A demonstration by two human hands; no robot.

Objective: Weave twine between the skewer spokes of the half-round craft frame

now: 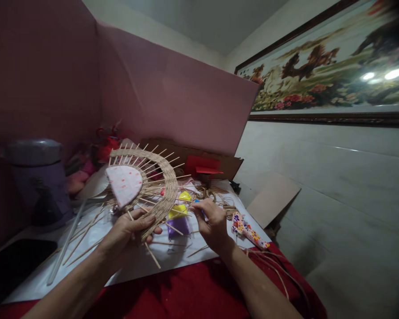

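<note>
My left hand [136, 226] grips a half-round woven fan [170, 179] by its lower edge, holding it up above the table. Thin wooden sticks radiate from the fan's centre through a twisted tan cord band and stick out past it. A white patterned cloth half-circle [124, 184] covers the centre. On the right, my right hand [213, 221] is closed in a pinch at the outer end of one stick. Whether cord is also between those fingertips cannot be made out. Behind the fan lie yellow packets [177, 211] and a purple packet [178, 227].
White paper covers the red-clothed table [186, 292]. Loose sticks [86, 239], a clear rod [66, 243], a dark flat object [20, 266] and a purple container [40, 186] are at left. Coiled cord [231, 210] and a flowered strip [251, 232] lie right. Cardboard [231, 167] stands behind.
</note>
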